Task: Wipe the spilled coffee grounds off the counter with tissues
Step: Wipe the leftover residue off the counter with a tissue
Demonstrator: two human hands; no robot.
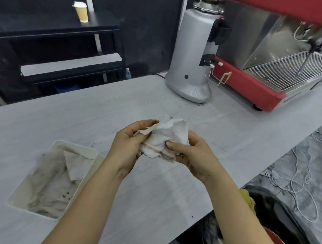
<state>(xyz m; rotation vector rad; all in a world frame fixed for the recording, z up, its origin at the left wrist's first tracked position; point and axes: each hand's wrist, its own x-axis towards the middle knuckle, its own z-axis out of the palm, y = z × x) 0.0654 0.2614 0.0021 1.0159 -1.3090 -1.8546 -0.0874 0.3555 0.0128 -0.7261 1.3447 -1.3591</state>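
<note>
Both my hands hold one crumpled white tissue [166, 139] above the middle of the pale grey counter [78, 118]. My left hand [129, 144] pinches its left side and my right hand [190, 155] grips its right side, thumb pressed on top. The tissue's lower edge looks stained brown. A few dark coffee grounds [173, 115] lie on the counter just beyond the tissue, and more specks [199, 104] sit by the grinder's base. One speck [192, 216] lies near the front edge.
A white tray [93, 153] holding used, stained tissues sits at the near left. A silver coffee grinder [192, 62] and a red espresso machine [256, 87] stand at the back right. A black-lined bin [276, 215] is below the counter's right edge.
</note>
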